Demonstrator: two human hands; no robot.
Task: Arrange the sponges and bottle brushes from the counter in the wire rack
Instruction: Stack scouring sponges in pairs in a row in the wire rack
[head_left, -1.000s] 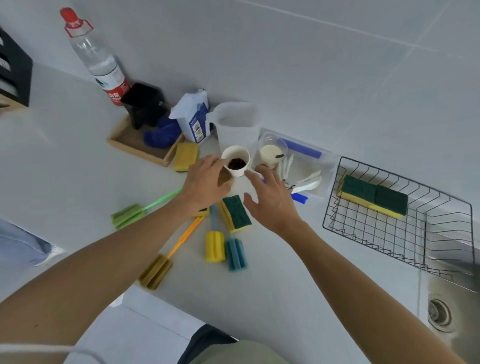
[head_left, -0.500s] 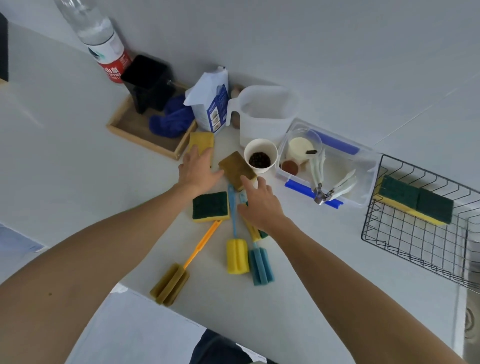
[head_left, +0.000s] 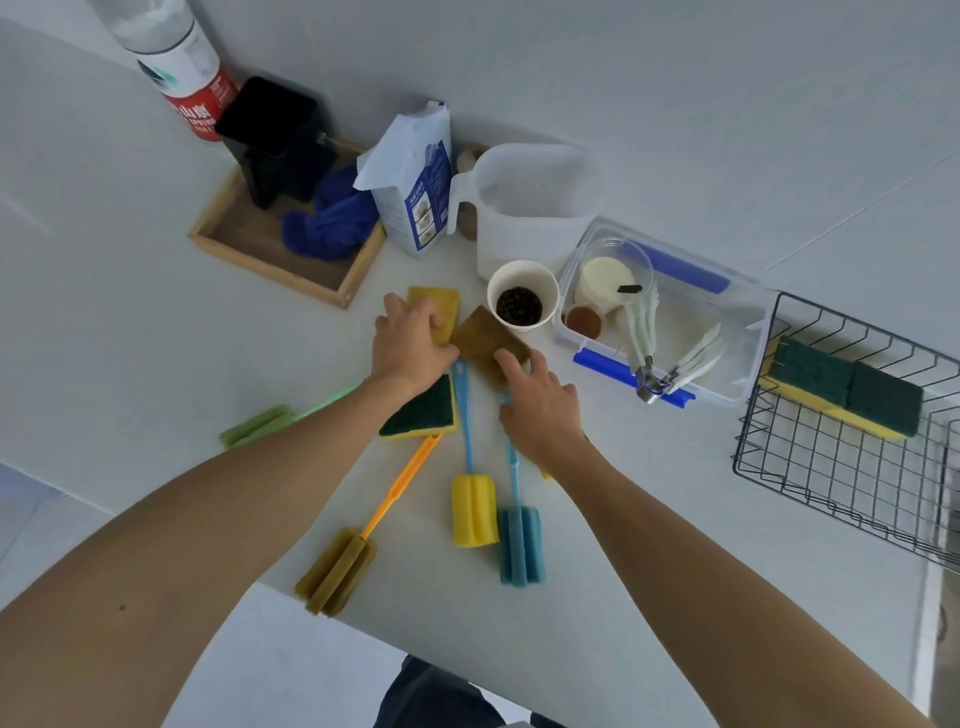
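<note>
The left hand (head_left: 410, 347) lies flat, fingers spread, on a plain yellow sponge (head_left: 439, 310); the right hand (head_left: 540, 410) has its fingertips on a brownish sponge (head_left: 480, 340) just beside it, nothing clamped. Below the left wrist lies a green-topped sponge (head_left: 423, 413). Well right of both hands, the wire rack (head_left: 831, 493) holds two green-and-yellow sponges (head_left: 844, 387)

Bare forearms without sleeves; dark trousers (head_left: 431, 696) show below.

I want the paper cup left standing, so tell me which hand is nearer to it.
Right. The right hand lies just below the paper cup, fingertips on the brown sponge beside its base. The left hand is farther left, on the yellow sponge.
</note>
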